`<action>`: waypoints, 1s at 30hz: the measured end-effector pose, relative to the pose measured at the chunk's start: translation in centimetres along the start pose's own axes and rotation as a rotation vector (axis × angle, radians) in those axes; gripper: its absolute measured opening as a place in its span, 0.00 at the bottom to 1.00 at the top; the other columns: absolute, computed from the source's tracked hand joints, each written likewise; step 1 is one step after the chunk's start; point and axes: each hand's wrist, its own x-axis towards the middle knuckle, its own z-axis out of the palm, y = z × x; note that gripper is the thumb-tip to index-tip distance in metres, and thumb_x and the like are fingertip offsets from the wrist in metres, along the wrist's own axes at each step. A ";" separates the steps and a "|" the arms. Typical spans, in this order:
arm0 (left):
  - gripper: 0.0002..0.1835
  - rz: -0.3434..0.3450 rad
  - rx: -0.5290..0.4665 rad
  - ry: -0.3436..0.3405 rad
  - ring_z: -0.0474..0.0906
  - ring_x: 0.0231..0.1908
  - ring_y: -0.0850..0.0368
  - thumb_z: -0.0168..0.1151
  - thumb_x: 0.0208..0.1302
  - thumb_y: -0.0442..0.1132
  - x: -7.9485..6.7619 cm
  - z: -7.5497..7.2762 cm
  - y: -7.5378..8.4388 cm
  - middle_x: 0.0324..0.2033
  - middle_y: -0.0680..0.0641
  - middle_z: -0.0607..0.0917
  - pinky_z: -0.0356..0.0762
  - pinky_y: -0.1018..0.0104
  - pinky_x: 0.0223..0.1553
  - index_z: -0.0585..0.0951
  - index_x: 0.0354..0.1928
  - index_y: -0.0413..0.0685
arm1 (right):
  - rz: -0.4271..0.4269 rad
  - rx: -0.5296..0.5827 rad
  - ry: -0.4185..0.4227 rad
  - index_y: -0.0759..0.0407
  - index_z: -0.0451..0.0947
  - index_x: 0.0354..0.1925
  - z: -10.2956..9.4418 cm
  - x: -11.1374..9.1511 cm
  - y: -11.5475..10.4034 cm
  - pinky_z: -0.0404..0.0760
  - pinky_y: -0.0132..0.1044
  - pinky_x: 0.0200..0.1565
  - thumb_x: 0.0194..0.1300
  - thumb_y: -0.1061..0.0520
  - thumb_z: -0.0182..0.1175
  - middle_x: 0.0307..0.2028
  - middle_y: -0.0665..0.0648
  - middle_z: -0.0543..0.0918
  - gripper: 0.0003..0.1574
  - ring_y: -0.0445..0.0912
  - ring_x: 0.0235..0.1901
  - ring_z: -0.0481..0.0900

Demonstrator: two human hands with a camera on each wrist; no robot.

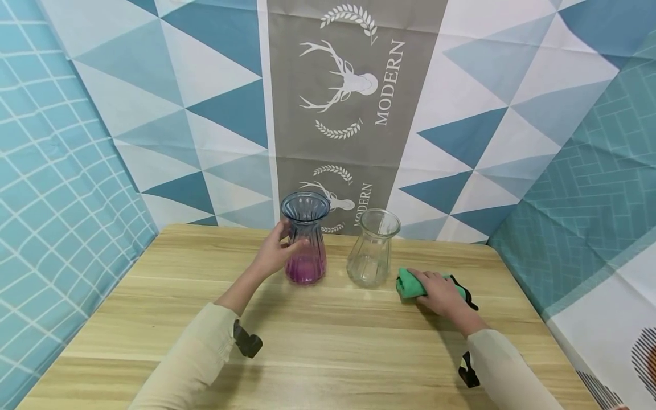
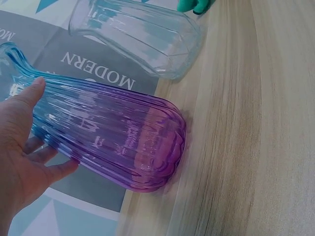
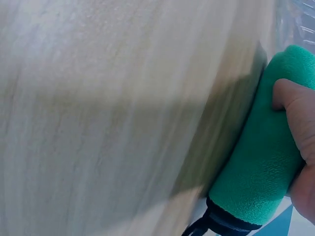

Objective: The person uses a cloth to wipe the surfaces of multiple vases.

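Observation:
A ribbed glass vase point(image 1: 306, 262), blue at the top and fading to purple at the base, stands upright on the table. My left hand point(image 1: 274, 250) holds it near the neck from the left side, with the thumb point(image 2: 35, 91) across the glass and the other fingers around the opposite side. To its right stands a clear glass vase point(image 1: 370, 265), apart from both hands. My right hand point(image 1: 438, 290) grips a rolled green towel point(image 1: 408, 283) lying on the wood. In the right wrist view, a black band point(image 3: 231, 219) shows at one end of the green towel point(image 3: 261, 157).
The wooden table point(image 1: 328, 353) ends at the back against a patterned cloth wall point(image 1: 220, 74). Blue gridded cloth point(image 1: 66, 188) hangs at the left, and teal cloth point(image 1: 589, 188) at the right. The clear vase sits between the coloured vase and the towel.

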 end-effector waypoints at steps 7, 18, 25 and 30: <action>0.34 0.008 -0.002 0.002 0.63 0.65 0.39 0.63 0.60 0.44 -0.1 0.1 0.0 0.62 0.35 0.68 0.66 0.46 0.63 0.61 0.64 0.42 | -0.004 0.193 0.065 0.61 0.60 0.67 -1.3 -0.4 0.3 0.74 0.61 0.49 0.56 0.61 0.65 0.58 0.69 0.73 0.42 0.65 0.55 0.73; 0.34 0.012 0.003 0.004 0.64 0.65 0.40 0.64 0.59 0.45 0.0 0.0 -0.3 0.62 0.35 0.69 0.67 0.46 0.62 0.61 0.64 0.44 | 0.022 0.445 0.111 0.62 0.57 0.68 -3.3 -1.1 -0.7 0.71 0.61 0.52 0.61 0.62 0.60 0.62 0.71 0.68 0.40 0.67 0.58 0.69; 0.36 0.014 0.009 0.003 0.64 0.64 0.39 0.64 0.59 0.46 0.0 0.0 -0.4 0.61 0.34 0.69 0.67 0.46 0.62 0.60 0.64 0.43 | 0.056 0.528 0.143 0.64 0.56 0.68 -4.3 -1.2 -1.5 0.75 0.57 0.46 0.62 0.61 0.58 0.59 0.73 0.70 0.39 0.66 0.53 0.73; 0.36 0.014 0.018 0.006 0.64 0.64 0.39 0.64 0.59 0.46 0.0 -0.1 -0.4 0.61 0.34 0.69 0.67 0.46 0.62 0.60 0.65 0.42 | 0.049 0.578 0.141 0.63 0.55 0.68 -5.2 -1.4 -2.1 0.76 0.54 0.44 0.62 0.61 0.58 0.59 0.73 0.70 0.39 0.64 0.53 0.74</action>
